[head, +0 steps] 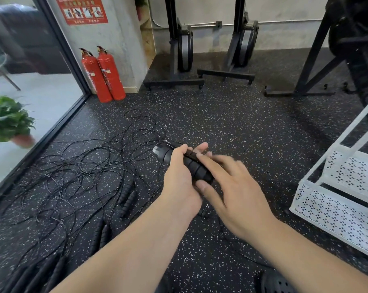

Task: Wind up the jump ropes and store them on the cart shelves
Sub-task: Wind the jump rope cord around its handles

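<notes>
My left hand (pixel 180 176) grips a pair of black ribbed jump-rope handles (pixel 196 169) held together, above the speckled floor. My right hand (pixel 225 182) lies against the handles from the right, blurred, with its thumb under them and its fingers stretched over the top; whether it pinches the thin cord I cannot tell. A tangle of thin black ropes (pixel 83 166) sprawls on the floor to the left, with more black handles (pixel 127 197) among it. The white perforated cart (pixel 335 210) stands at the right, its lower shelves bare where visible.
Two red fire extinguishers (pixel 104 75) stand by the concrete pillar. Black gym machine frames (pixel 174 81) line the back wall. A potted plant (pixel 7 121) sits behind the glass partition at the left. A dark shoe (pixel 276 282) shows at the bottom edge.
</notes>
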